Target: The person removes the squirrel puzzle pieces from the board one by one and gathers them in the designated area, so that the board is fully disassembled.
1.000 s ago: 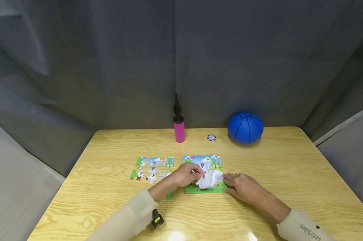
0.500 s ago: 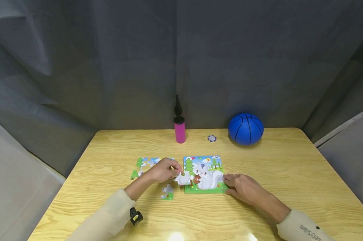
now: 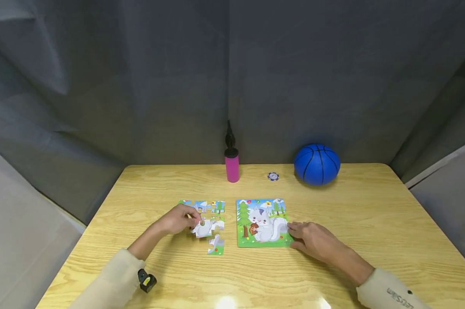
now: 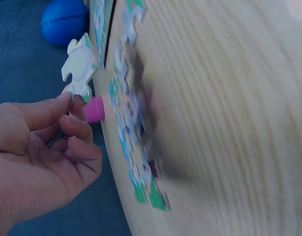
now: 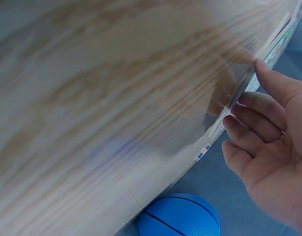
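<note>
Between thumb and fingertips my left hand [image 3: 180,219] pinches a white-and-grey jigsaw piece [image 4: 80,66], raised over the loose puzzle pieces. In the head view that piece overlaps the middle of the group, and the hand covers some of the left pieces. Several loose pieces [image 3: 217,246] lie in rough rows on the table's left half. To their right lies a square picture board [image 3: 265,240] showing a grey squirrel with an acorn. My right hand [image 3: 313,241] rests on the table with its fingertips at the board's right edge, fingers extended.
Behind the puzzle stands a pink hand pump [image 3: 232,168] with a black nozzle. A blue-and-white poker chip [image 3: 272,176] lies to its right, then a blue ball [image 3: 317,165] near the back edge. A dark curtain [image 3: 170,86] hangs behind the wooden table [image 3: 278,279].
My left hand has carried the jigsaw piece leftward, off the squirrel board and over to the loose pieces. The right hand has stayed at the board's right edge.
</note>
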A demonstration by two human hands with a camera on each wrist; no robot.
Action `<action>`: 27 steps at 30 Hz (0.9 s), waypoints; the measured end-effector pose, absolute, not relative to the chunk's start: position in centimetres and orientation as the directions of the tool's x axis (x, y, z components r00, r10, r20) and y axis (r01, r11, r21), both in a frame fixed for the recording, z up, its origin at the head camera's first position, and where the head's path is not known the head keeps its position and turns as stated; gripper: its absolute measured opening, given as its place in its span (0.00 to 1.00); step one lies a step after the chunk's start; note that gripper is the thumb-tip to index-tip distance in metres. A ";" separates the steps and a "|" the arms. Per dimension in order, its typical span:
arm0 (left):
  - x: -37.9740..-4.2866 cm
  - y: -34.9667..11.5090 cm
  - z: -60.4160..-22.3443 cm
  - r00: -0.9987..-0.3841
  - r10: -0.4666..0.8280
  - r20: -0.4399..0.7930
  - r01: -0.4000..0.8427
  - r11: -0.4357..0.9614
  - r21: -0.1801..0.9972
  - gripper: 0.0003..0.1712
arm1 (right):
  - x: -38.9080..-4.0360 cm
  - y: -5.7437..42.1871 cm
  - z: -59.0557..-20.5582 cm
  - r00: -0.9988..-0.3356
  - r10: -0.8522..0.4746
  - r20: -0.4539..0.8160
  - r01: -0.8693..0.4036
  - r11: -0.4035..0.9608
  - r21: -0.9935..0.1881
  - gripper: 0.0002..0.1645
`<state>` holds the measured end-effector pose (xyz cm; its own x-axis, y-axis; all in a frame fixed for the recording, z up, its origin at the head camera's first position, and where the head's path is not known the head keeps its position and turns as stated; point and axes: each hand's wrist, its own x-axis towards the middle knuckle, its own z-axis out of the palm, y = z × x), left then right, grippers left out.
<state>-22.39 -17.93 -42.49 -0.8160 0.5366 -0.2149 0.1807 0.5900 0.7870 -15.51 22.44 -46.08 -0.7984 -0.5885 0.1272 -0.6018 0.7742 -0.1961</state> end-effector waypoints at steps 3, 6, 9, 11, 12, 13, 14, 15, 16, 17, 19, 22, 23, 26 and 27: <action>-22.4 -18.7 -42.7 -0.821 0.523 -0.229 0.169 0.605 0.778 0.09 | -15.6 22.5 -46.0 -0.801 -0.587 0.117 -0.598 0.776 -0.201 0.26; -22.2 -19.2 -42.8 -0.826 0.506 -0.249 0.157 0.630 0.761 0.08 | -15.6 22.5 -45.9 -0.804 -0.584 0.111 -0.594 0.779 -0.203 0.26; -21.8 -19.5 -42.9 -0.822 0.506 -0.262 0.159 0.645 0.747 0.08 | -15.6 22.5 -45.8 -0.807 -0.582 0.106 -0.590 0.781 -0.204 0.26; -21.6 -19.6 -43.0 -0.817 0.511 -0.269 0.166 0.654 0.738 0.08 | -15.6 22.5 -45.8 -0.808 -0.581 0.103 -0.588 0.782 -0.204 0.26; -21.5 -19.6 -43.1 -0.813 0.514 -0.272 0.169 0.656 0.735 0.08 | -15.6 22.5 -45.7 -0.808 -0.581 0.101 -0.588 0.783 -0.204 0.26; -21.4 -19.6 -43.3 -0.811 0.516 -0.275 0.172 0.660 0.732 0.08 | -15.6 22.5 -45.7 -0.808 -0.580 0.099 -0.587 0.783 -0.203 0.26; -21.3 -19.6 -43.4 -0.811 0.515 -0.277 0.175 0.666 0.725 0.08 | -15.6 22.5 -45.7 -0.809 -0.580 0.097 -0.586 0.784 -0.203 0.26; -21.3 -19.6 -43.5 -0.810 0.514 -0.281 0.175 0.670 0.721 0.08 | -15.6 22.5 -45.7 -0.810 -0.579 0.095 -0.585 0.785 -0.202 0.26; -21.3 -19.5 -43.7 -0.812 0.512 -0.282 0.177 0.675 0.716 0.08 | -15.6 22.5 -45.7 -0.811 -0.578 0.093 -0.583 0.787 -0.202 0.26; -21.3 -19.5 -43.9 -0.813 0.509 -0.283 0.178 0.679 0.712 0.08 | -15.7 22.5 -45.7 -0.812 -0.577 0.091 -0.582 0.788 -0.200 0.26; -21.3 -19.4 -44.1 -0.822 0.496 -0.279 0.182 0.693 0.698 0.08 | -15.7 22.5 -45.7 -0.814 -0.575 0.087 -0.579 0.791 -0.197 0.26; -21.3 -19.3 -44.3 -0.841 0.470 -0.267 0.189 0.719 0.669 0.07 | -15.7 22.5 -45.8 -0.816 -0.572 0.085 -0.577 0.793 -0.196 0.26; -21.3 -19.2 -44.3 -0.848 0.461 -0.263 0.191 0.728 0.659 0.07 | -15.7 22.5 -45.9 -0.816 -0.572 0.084 -0.576 0.793 -0.196 0.26; -21.2 -19.1 -44.3 -0.862 0.440 -0.253 0.192 0.745 0.639 0.06 | -15.6 22.5 -45.9 -0.816 -0.572 0.085 -0.576 0.794 -0.196 0.26; -21.2 -19.1 -44.3 -0.863 0.437 -0.253 0.191 0.746 0.638 0.06 | -15.6 22.5 -45.9 -0.816 -0.572 0.085 -0.576 0.794 -0.195 0.26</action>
